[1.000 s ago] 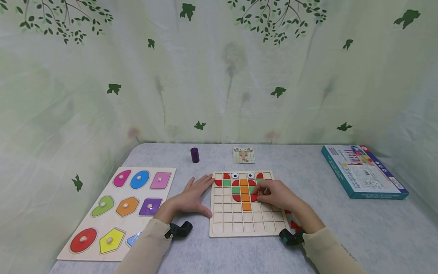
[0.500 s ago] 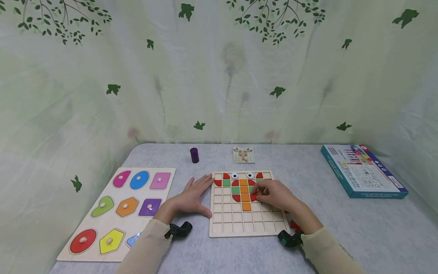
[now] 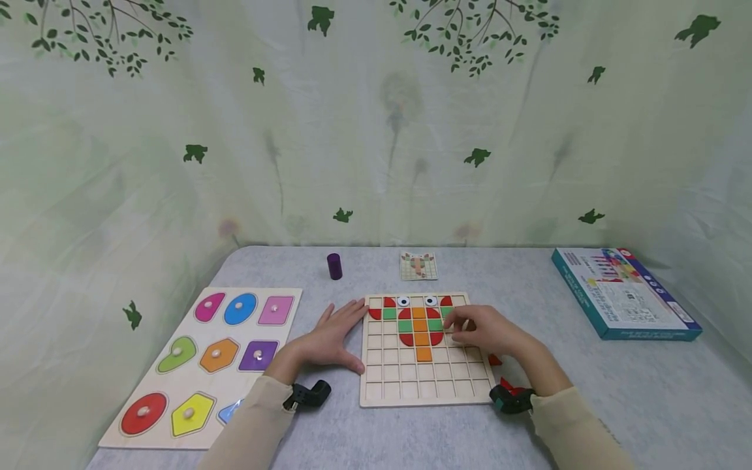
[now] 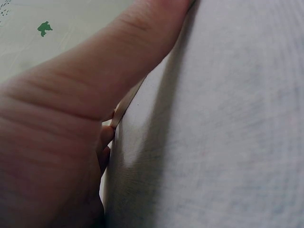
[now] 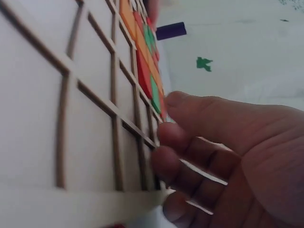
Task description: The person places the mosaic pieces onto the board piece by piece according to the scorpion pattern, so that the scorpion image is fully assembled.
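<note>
A wooden grid board lies on the table, with a figure of orange, green and red pieces and two eye pieces in its upper cells. My left hand rests at the board's left edge, fingers spread along it. Over the board's right part is my right hand, fingers bent loosely. In the right wrist view its thumb and fingers stand apart with nothing visible between them. Just left of its fingertips sits a red rounded piece, below a green square.
Loose red pieces lie right of the board, partly behind the right wrist. A pattern card and a purple cylinder are behind it. At left lies a knobbed shape puzzle; at right, a flat teal-edged box.
My right hand has drawn back slightly to the right from the red rounded piece, uncovering it and the green square above. My left hand has stayed at the board's edge.
</note>
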Demonstrator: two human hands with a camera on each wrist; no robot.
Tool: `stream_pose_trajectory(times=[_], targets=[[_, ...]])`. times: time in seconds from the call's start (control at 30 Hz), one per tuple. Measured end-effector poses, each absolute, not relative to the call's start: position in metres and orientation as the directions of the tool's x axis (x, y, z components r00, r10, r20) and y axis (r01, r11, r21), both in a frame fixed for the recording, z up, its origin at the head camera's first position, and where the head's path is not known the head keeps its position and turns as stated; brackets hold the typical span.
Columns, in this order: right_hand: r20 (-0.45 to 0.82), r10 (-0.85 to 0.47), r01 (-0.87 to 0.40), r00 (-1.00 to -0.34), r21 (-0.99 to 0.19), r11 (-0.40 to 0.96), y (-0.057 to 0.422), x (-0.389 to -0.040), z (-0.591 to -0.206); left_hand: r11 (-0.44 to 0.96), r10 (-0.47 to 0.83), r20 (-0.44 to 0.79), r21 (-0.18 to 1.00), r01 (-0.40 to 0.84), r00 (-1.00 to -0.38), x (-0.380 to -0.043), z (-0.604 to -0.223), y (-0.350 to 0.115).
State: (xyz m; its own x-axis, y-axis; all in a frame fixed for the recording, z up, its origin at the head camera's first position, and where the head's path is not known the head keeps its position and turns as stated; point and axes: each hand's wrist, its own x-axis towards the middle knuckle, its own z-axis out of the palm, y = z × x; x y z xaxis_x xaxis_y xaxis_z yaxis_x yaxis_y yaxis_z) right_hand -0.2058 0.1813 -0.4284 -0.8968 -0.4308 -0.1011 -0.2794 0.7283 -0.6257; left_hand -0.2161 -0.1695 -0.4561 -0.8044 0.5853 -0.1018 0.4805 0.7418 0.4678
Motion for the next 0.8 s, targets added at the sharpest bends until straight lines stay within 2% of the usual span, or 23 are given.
stream_pose_trajectory(times=[0.47, 0.8], targets=[[-0.238, -0.384, -0.169, -0.892, -0.612, 0.773, 0.224, -0.208, -0.415, 0.743, 0.582, -0.106, 0.472, 0.475, -0.806, -0.215, -0.455, -0.169], [-0.313, -0.431, -0.17, -0.846, -0.607, 0.776, 0.238, -0.202, -0.416, 0.744, 0.581, -0.107, 0.472, 0.473, -0.807, -0.215, -0.455, -0.17]])
